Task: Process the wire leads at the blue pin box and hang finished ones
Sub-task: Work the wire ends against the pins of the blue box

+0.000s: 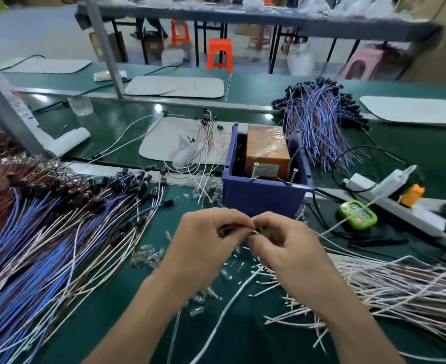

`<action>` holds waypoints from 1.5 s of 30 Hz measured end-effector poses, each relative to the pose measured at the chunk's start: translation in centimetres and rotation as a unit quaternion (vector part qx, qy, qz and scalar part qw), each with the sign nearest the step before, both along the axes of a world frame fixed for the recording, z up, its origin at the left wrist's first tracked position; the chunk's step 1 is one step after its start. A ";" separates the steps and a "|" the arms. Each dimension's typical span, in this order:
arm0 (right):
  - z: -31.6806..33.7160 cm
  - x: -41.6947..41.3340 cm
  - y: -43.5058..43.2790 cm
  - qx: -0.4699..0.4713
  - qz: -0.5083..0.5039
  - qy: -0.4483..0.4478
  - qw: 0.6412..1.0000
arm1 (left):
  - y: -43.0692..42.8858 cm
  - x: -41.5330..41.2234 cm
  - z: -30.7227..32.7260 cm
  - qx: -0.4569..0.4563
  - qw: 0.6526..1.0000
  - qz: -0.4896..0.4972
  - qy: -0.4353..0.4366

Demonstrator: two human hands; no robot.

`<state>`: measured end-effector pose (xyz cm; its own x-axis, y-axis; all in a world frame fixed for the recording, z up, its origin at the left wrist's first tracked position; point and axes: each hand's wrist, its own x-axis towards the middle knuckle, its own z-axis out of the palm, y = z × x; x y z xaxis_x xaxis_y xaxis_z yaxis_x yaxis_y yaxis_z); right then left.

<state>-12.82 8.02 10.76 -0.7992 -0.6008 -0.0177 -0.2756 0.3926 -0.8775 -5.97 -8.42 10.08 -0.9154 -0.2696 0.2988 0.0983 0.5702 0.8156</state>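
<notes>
Green bench [426, 143]; wire lead [254, 232] crosswise between fingertips [244, 222]

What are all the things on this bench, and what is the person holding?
blue pin box: one, blue, mid-bench.
orange block: one, orange, inside the box.
mixed leads: many, blue, white and brown, heaped left.
white leads: many, white, heaped right.
far bundle: many, blue-purple, behind the box.
green gadget: one, green, right of the box.
stools: two, orange, floor behind.
wire lead: one, white, between both hands.
left hand: one, pinching the wire lead.
right hand: one, pinching it too.
</notes>
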 end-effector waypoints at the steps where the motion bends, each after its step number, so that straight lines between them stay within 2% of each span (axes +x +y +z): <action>1: 0.0 -0.3 0.2 -0.026 -0.010 -0.045 0.999 | 0.2 0.0 -0.2 0.019 1.000 -0.001 0.009; 4: -0.4 -1.1 1.2 -0.023 -0.049 -0.066 0.996 | -0.2 0.1 -0.6 0.083 0.996 0.003 -0.023; 9: -0.9 -1.1 1.9 -0.113 -0.073 -0.077 0.988 | -1.8 0.2 -1.4 0.209 0.975 0.006 -0.073; 13: -1.6 -1.2 2.0 -0.127 -0.110 -0.051 0.984 | -3.9 0.9 -2.0 0.229 0.969 0.024 -0.091; 18: -1.7 -1.2 2.1 -0.135 -0.140 -0.033 0.980 | -7.7 2.5 -2.6 0.314 0.945 0.054 -0.078; 23: -1.6 -1.0 2.2 -0.181 -0.147 -0.047 0.971 | -9.9 4.4 -3.5 0.297 0.947 0.096 -0.076; 25: -1.5 -1.1 2.2 -0.191 -0.147 -0.048 0.969 | -10.6 4.7 -3.8 0.355 0.925 0.132 -0.041; 29: -1.5 -1.3 1.9 -0.178 -0.150 -0.028 0.972 | -10.6 4.3 -4.4 0.556 0.823 0.114 0.026; 31: -1.4 -1.4 1.9 -0.162 -0.150 -0.021 0.975 | -10.7 3.7 -4.6 0.597 0.793 0.115 0.030; 32: -1.3 -1.5 2.0 -0.154 -0.150 -0.020 0.977 | -10.9 3.4 -4.6 0.599 0.791 0.121 0.024; 34: -1.1 -1.8 2.5 -0.140 -0.153 -0.014 0.978 | -11.1 3.2 -4.6 0.573 0.808 0.138 0.010; 39: -0.4 -2.8 3.8 -0.178 -0.167 -0.037 0.969 | -11.6 3.2 -3.7 0.420 0.879 0.227 -0.015; 41: -0.3 -2.8 3.6 -0.207 -0.160 -0.055 0.963 | -11.2 3.2 -4.0 0.289 0.912 0.287 -0.053; 43: -0.3 -2.5 3.3 -0.233 -0.154 -0.071 0.958 | -10.2 3.7 -3.8 0.092 0.923 0.361 -0.101; 44: -0.3 -2.4 3.1 -0.243 -0.150 -0.076 0.955 | -9.3 3.9 -3.4 0.043 0.928 0.352 -0.112; 45: -0.3 -2.2 3.0 -0.251 -0.145 -0.080 0.954 | -8.4 4.0 -3.0 0.055 0.945 0.296 -0.129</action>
